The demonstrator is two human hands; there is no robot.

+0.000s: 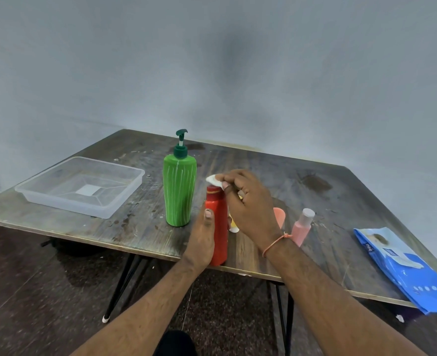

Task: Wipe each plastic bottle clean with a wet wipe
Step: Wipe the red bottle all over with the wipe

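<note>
Left hand [202, 240] grips red bottle [218, 227] — right hand [248, 204] above its cap.

The right hand [248, 204] hides most of a yellow bottle [234, 224] and an orange cap [280, 215], and the picture's edge cuts off the blue wipes pack [402, 265].

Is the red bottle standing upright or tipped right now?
Upright: the red bottle stands on the table edge, gripped by the left hand.

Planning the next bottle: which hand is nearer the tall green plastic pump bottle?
Left. The left hand grips the red plastic bottle just beside the green pump bottle; the right hand is farther right.
</note>
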